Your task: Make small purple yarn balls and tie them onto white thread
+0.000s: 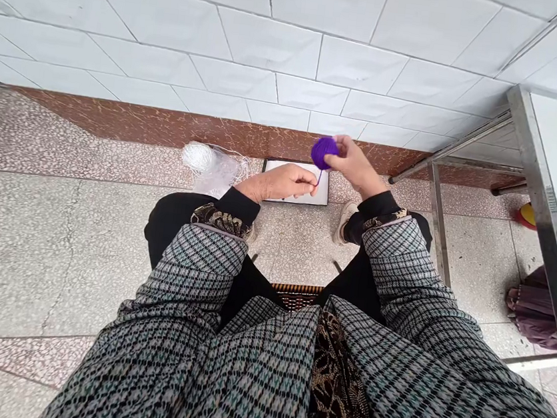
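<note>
A ball of purple yarn [324, 153] is gripped in my right hand [353, 164], raised in front of my knees. From its underside a short purple strand runs down to my left hand [289, 182], whose fingertips pinch it. Below both hands a white flat board or tray with a dark edge [292, 198] lies on the floor, partly hidden by my left hand. To the left of that hand, white yarn [198, 157] rests on the floor beside a crumpled clear plastic bag [215, 173], with loose white strands around it.
A white tiled wall [296, 53] with a reddish-brown base strip stands close ahead. At the right is a metal-framed table [547, 172]; a dark purple cloth item [536, 309] and a red-and-yellow object [527, 214] lie beneath it. A woven seat [296, 298] shows between my legs.
</note>
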`<state>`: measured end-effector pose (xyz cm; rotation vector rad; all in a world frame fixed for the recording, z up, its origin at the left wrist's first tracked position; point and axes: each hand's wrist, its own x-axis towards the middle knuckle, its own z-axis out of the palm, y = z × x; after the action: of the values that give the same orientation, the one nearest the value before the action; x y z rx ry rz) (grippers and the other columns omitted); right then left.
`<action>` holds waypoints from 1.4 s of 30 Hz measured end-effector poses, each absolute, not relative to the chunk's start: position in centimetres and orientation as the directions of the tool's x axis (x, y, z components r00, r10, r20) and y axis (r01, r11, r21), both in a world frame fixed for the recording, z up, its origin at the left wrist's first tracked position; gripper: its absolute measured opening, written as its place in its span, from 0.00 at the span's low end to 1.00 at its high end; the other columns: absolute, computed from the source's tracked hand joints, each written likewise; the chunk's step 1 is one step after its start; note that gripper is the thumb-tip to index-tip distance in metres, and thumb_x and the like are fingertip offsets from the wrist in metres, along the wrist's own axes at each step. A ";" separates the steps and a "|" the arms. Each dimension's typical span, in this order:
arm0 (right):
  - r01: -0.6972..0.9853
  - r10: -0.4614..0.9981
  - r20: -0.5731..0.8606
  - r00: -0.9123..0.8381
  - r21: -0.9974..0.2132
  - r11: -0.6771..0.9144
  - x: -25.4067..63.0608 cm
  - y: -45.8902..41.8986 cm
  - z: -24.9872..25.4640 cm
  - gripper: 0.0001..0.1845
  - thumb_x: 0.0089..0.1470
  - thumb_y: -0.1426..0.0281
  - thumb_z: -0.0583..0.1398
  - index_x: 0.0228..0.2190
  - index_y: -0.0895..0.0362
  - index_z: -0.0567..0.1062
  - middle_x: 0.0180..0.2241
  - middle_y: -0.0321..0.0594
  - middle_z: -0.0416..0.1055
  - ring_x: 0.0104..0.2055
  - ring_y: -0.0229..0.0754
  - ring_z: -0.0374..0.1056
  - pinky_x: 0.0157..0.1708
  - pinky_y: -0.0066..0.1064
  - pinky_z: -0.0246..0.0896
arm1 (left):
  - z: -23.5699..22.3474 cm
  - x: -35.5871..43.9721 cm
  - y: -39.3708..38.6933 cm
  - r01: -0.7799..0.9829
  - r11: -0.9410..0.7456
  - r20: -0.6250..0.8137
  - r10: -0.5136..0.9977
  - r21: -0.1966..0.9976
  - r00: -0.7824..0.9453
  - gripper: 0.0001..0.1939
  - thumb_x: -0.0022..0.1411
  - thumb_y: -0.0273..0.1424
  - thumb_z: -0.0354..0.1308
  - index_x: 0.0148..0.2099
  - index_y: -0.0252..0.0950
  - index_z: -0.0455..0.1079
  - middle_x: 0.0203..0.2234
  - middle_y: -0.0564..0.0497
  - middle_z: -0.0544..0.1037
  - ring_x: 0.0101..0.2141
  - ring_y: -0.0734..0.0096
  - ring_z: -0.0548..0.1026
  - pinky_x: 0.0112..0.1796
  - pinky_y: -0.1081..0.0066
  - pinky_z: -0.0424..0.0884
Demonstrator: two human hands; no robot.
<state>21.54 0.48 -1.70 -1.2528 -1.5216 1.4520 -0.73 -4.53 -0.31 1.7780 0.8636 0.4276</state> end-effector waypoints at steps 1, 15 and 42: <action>0.259 0.921 -0.184 -0.344 -0.961 -0.095 21.5 0.4 -1.9 0.24 0.49 0.75 0.72 0.44 0.53 0.69 0.38 0.37 0.73 0.38 0.41 0.71 0.35 0.30 0.74 | -0.3 -0.9 -4.5 0.356 -0.176 -0.106 0.755 0.918 0.647 0.07 0.63 0.28 0.59 0.32 0.36 0.76 0.24 0.54 0.76 0.24 0.74 0.71 0.30 0.73 0.66; -0.113 0.868 -0.039 -0.495 -0.988 -0.108 22.7 -0.9 1.3 0.38 0.50 0.45 0.75 0.54 0.52 0.74 0.47 0.43 0.73 0.49 0.45 0.75 0.40 0.31 0.77 | -0.7 -1.1 -4.0 0.347 -0.120 -0.086 0.849 0.930 0.522 0.10 0.64 0.25 0.57 0.30 0.36 0.73 0.19 0.56 0.72 0.24 0.73 0.71 0.35 0.72 0.69; -0.300 0.802 0.040 -0.597 -0.937 -0.177 23.3 -0.4 -0.5 0.45 0.45 0.53 0.80 0.59 0.56 0.75 0.48 0.42 0.78 0.52 0.46 0.77 0.44 0.29 0.77 | -2.2 -2.7 -3.7 0.429 -0.063 -0.196 0.824 0.901 0.531 0.09 0.64 0.28 0.58 0.31 0.35 0.76 0.30 0.51 0.82 0.34 0.68 0.78 0.49 0.65 0.73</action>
<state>23.35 -0.41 -0.46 -0.6184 -1.3243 1.8600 -2.73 -3.66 -2.19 1.6869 1.0672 0.4557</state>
